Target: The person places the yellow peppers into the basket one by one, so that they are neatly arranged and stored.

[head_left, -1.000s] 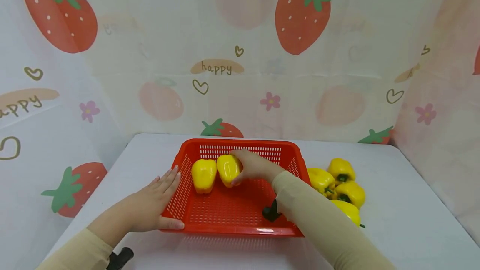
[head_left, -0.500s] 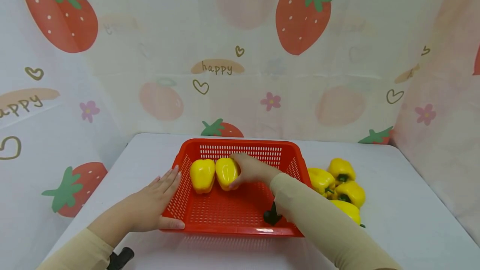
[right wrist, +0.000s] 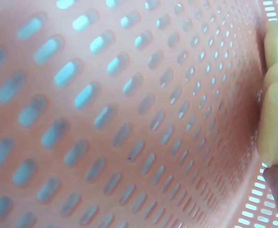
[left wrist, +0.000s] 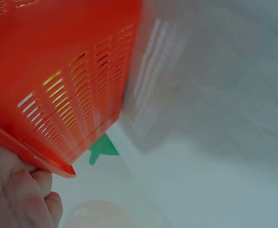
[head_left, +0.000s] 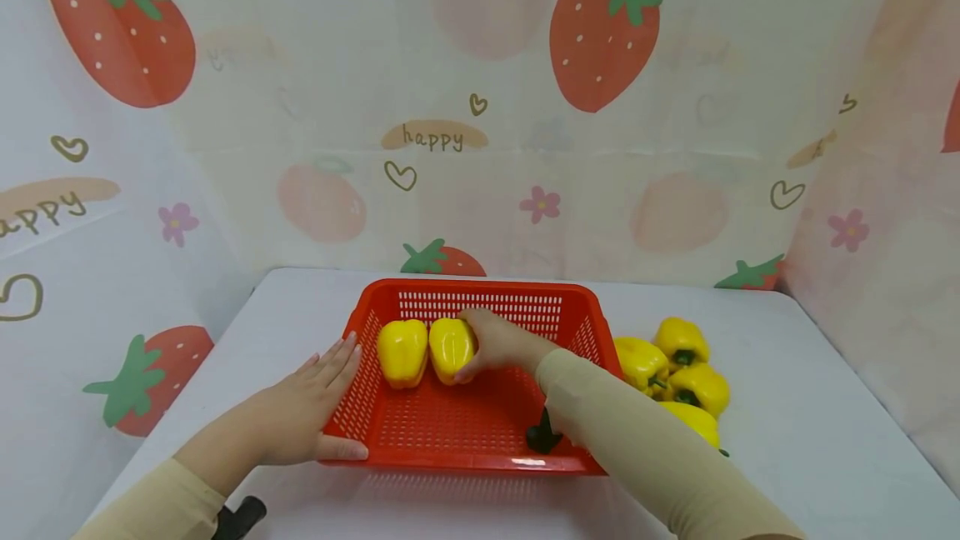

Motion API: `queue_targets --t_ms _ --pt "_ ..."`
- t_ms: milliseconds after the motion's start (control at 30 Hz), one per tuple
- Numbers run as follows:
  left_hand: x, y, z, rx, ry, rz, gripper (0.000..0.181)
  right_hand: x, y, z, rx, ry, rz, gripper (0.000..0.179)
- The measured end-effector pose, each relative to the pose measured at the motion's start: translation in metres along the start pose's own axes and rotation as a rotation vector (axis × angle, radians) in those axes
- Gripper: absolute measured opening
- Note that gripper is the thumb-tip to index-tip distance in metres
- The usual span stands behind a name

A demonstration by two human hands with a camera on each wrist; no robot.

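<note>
A red slotted plastic basket (head_left: 465, 440) stands on the white table. Inside it, my right hand (head_left: 501, 342) grips a yellow bell pepper (head_left: 450, 348), thumb on the near side and fingers behind. Close to its left stands a second yellow bell pepper (head_left: 402, 352). The right wrist view catches the gripped pepper (right wrist: 276, 126) at its right edge, with a fingertip (right wrist: 276, 183) below. My left hand (head_left: 303, 411) rests on the basket's left rim with straight fingers, thumb along the front corner. In the left wrist view that hand (left wrist: 18, 194) lies against the rim.
Several more yellow bell peppers (head_left: 697, 387) with green stems lie on the table to the right of the basket, partly behind the right sleeve (head_left: 637, 440). A strawberry-print cloth (head_left: 442, 215) hangs behind and at both sides of the table.
My right hand has brought the gripped pepper slightly left and nearer, down beside the other one, which has shifted a little left. The left hand and the basket have stayed in place.
</note>
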State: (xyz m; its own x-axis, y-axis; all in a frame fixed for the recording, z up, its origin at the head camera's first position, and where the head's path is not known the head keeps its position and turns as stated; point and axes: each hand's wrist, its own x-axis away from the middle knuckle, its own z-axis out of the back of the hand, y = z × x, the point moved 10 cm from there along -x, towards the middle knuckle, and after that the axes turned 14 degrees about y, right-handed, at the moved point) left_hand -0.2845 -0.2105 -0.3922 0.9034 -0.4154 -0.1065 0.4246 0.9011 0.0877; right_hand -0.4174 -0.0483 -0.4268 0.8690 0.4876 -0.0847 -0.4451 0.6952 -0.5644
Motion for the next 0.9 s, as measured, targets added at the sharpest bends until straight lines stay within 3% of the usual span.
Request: queue_targets --t_ms 433,900 --pt "0.001 0.002 0.002 0.001 0.017 -0.004 0.117 0.002 0.004 -0.004 0.004 -0.031 -0.025 0.086" --pt "0.002 0.003 0.004 -0.007 0.039 -0.021 0.117 0.002 0.006 0.013 -0.004 -0.008 -0.063 0.094"
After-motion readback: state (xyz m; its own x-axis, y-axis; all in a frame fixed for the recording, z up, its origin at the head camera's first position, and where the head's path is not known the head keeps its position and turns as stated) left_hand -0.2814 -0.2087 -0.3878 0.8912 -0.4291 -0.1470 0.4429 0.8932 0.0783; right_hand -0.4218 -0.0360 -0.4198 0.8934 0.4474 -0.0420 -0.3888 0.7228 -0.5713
